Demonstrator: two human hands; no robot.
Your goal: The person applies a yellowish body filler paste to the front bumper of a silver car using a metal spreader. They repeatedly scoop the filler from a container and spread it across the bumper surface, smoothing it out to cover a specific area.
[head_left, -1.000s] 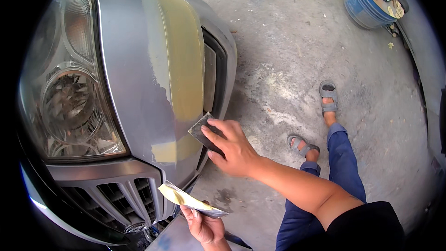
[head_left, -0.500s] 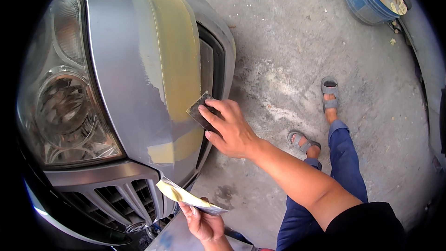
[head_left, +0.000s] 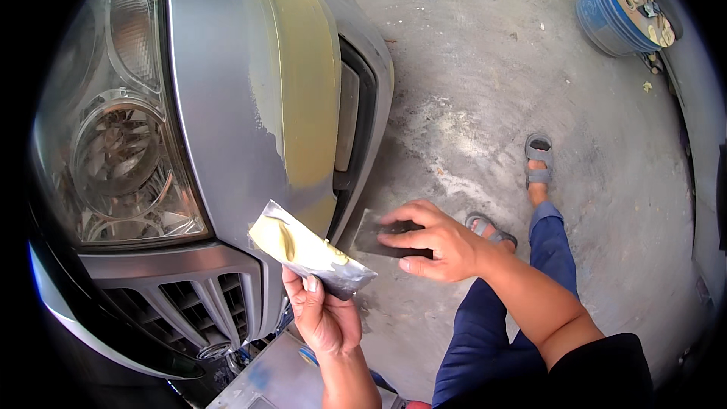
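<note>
My left hand [head_left: 326,314] pinches the lower edge of a thin flat metal plate [head_left: 350,279], which carries a smear of pale yellow putty [head_left: 303,246]. It is tilted so that its putty side faces up. Just right of the plate, my right hand [head_left: 447,248] grips a dark, flat putty spreader [head_left: 366,233], slightly blurred and clear of the car. Beyond both hands is a grey bumper [head_left: 219,98] with a wide yellow-green band of putty [head_left: 309,98] running down its curved corner. The plate hides the bumper's lowest part.
At left are a headlight [head_left: 121,136] and a slatted grille [head_left: 189,303]. A recessed dark-rimmed opening [head_left: 348,113] lies right of the putty band. A blue bucket [head_left: 606,19] with objects on top stands far right. My sandalled feet [head_left: 538,159] rest on the concrete floor [head_left: 469,68].
My right hand and the spreader have come off the bumper, moving right and nearer. The left hand has raised the plate and turned its putty face into view. The whole view has shifted slightly.
</note>
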